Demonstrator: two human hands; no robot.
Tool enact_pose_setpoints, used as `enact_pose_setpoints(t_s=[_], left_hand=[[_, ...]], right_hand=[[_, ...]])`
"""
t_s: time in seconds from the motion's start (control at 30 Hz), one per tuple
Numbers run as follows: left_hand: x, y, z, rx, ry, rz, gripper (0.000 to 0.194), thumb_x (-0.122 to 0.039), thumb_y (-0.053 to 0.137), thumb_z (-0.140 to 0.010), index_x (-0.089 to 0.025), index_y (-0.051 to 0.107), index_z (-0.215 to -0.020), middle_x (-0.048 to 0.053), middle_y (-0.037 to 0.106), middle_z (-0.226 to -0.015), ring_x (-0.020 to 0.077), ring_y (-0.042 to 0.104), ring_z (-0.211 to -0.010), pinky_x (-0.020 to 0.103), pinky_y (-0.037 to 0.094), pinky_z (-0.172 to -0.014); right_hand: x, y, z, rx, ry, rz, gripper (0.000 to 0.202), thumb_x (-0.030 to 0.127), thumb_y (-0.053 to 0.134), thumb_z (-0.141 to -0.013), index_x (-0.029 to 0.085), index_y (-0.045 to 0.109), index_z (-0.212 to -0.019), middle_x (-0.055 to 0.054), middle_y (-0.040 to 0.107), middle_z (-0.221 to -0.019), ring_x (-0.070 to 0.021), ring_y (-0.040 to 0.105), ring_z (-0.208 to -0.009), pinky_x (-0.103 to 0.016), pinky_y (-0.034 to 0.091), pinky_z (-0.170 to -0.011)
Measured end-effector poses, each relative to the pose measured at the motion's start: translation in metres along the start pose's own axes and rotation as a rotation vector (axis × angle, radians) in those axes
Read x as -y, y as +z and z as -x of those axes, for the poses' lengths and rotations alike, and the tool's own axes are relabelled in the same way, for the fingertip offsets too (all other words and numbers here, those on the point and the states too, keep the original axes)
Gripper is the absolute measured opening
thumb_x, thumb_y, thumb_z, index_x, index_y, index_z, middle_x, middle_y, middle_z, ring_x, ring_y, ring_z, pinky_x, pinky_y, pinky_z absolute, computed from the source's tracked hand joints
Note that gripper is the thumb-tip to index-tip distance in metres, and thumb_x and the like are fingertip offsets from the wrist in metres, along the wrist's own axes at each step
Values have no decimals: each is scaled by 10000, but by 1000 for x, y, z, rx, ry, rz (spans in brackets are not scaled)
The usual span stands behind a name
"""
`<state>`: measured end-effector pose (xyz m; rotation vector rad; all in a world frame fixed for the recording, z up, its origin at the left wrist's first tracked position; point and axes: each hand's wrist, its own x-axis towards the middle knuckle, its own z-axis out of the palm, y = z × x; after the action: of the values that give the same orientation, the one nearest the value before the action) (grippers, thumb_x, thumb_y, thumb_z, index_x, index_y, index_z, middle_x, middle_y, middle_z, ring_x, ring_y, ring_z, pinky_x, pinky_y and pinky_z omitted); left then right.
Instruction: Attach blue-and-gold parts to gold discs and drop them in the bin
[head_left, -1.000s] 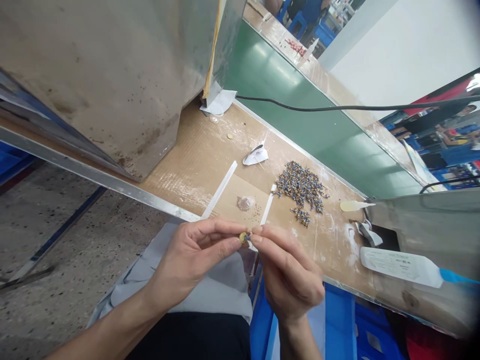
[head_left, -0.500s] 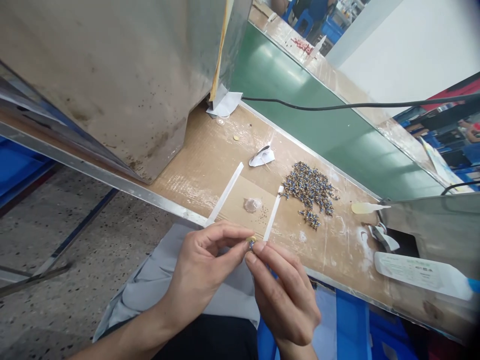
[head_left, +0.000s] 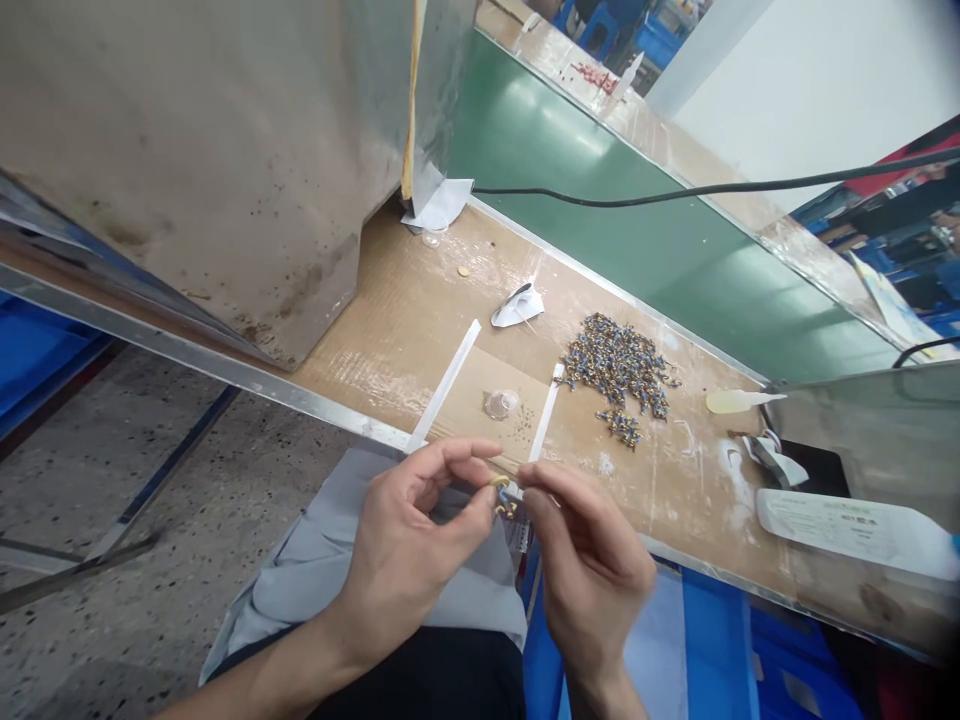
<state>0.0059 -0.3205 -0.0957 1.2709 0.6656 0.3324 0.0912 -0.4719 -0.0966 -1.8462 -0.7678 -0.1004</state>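
Between thumb and forefinger, my left hand (head_left: 420,535) pinches a small blue-and-gold metal piece (head_left: 505,499) with a round yellowish part at its top. Just to its right, my right hand (head_left: 589,560) has thumb and forefinger pressed together; whether they hold anything is too small to make out. Both hands are over the table's front edge, above my lap. Beyond them, on a cardboard patch between two white tape strips, sits a small clear dish (head_left: 501,404) with tiny specks (head_left: 524,422) beside it. A heap of similar blue-and-gold pieces (head_left: 619,362) lies to the right.
A metal box (head_left: 225,180) stands on the left. Folded white paper (head_left: 518,306) lies mid-table. Rightward are a nozzle bottle of yellowish liquid (head_left: 731,401), a dark flat object (head_left: 817,468) and a large white bottle (head_left: 855,528). A black cable (head_left: 600,203) crosses the green partition (head_left: 570,150).
My right hand has drawn back to the right from the small piece, which now shows more fully in my left fingers. The view has shifted slightly.
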Motion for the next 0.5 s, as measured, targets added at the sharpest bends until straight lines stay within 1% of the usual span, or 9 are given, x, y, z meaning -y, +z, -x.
enact_pose_setpoints(t_s=[0.03,0.1,0.2,0.27,0.33,0.4,0.43,0.5], left_hand=[[1,1,1,1,6,-27,276,-209,863,-905,-278,861,-1173,-18,836,-934,176,833,-908,243,678,-864],[4,2,3,3,36,-88,289,-199,852,-916,-298,860,-1188,-24,835,-948,177,828,-940,258,665,-921],[8,4,7,12,98,-184,303,-195,842,-939,-324,858,-1212,-26,834,-981,184,816,-975,286,647,-994],[9,7,9,26,113,-223,300,-198,831,-957,-328,858,-1226,-21,827,-989,190,807,-990,296,643,-1014],[10,13,9,32,77,-208,301,-212,847,-955,-313,854,-1238,-14,822,-987,192,804,-995,293,646,-1020],[12,21,6,44,5,-134,328,-247,890,-938,-282,843,-1261,-3,827,-989,191,811,-983,284,660,-1001],[14,24,5,58,-37,-85,352,-272,915,-927,-263,836,-1269,5,835,-992,190,818,-971,276,670,-982],[19,30,2,95,-109,-3,412,-324,957,-906,-230,826,-1285,27,859,-1018,188,832,-971,252,681,-952]], right_hand=[[0,0,-1,31,58,-35,260,120,801,-1044,292,852,-1233,-45,861,-1132,-225,839,-1026,-336,726,-853],[-2,-1,-2,71,108,-109,211,143,810,-1051,295,863,-1187,-37,863,-1118,-215,837,-1035,-315,713,-861],[-6,-2,0,69,128,-179,199,139,816,-1048,299,874,-1152,-32,868,-1101,-211,840,-1040,-310,708,-872],[-10,-4,4,59,154,-206,195,147,824,-1045,307,876,-1142,-25,869,-1098,-207,840,-1024,-310,710,-869],[-15,-6,9,45,183,-230,187,158,834,-1041,311,874,-1141,-15,866,-1085,-196,837,-977,-306,711,-853],[-22,-10,14,12,182,-241,193,155,831,-1044,308,868,-1155,-11,862,-1076,-190,834,-952,-309,712,-845],[-26,-12,16,-12,153,-234,218,138,818,-1048,307,864,-1177,-14,863,-1092,-193,835,-970,-322,714,-866],[-33,-17,22,-53,40,-203,319,73,776,-1053,312,846,-1253,-23,865,-1150,-206,836,-1046,-363,715,-931]])
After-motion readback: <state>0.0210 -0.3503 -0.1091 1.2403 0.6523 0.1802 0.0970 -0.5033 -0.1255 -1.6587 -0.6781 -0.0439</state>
